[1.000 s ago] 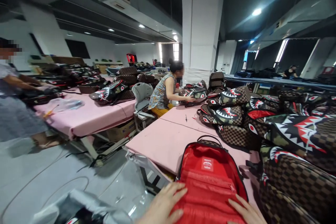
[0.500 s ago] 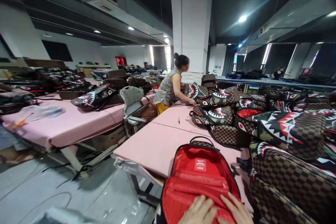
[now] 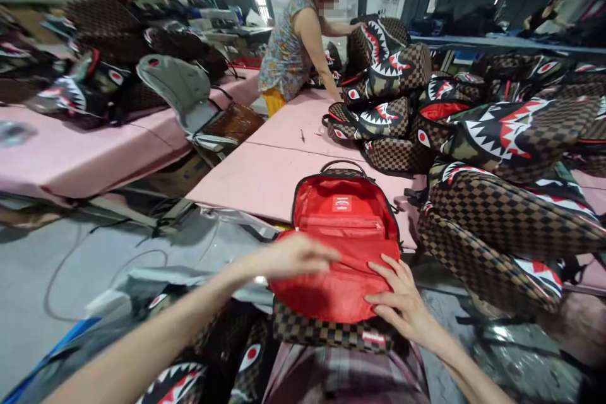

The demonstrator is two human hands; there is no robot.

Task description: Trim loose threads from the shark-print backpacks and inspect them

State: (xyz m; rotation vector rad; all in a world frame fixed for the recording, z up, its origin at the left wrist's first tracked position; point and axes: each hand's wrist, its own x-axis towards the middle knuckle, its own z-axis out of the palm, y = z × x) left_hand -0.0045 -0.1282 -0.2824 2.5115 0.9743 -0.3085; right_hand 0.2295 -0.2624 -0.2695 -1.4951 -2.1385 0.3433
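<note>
An unzipped backpack [image 3: 331, 328] with a brown checkered outside and a red lining [image 3: 348, 293] lies open in front of me, partly on the pink table's edge. A white label [image 3: 341, 203] and a zipped inner pocket show inside it. Above the lining on the left is my left hand [image 3: 300, 257], blurred, its fingers stretched to the right with nothing seen in them. My right hand [image 3: 400, 297] rests on the lining's right side, fingers spread. Whether the left fingers touch the cloth I cannot tell.
Checkered backpacks with shark-mouth prints [image 3: 511, 132] are heaped along the right of the pink table [image 3: 265, 170]. A co-worker [image 3: 288, 44] leans over its far side. A grey chair [image 3: 177, 91] stands left. More backpacks [image 3: 189, 385] lie low at my left.
My view has tilted down. My left hand has lifted off the lining and blurs, while my right hand stays spread on it. The co-worker's one arm has risen onto a backpack.
</note>
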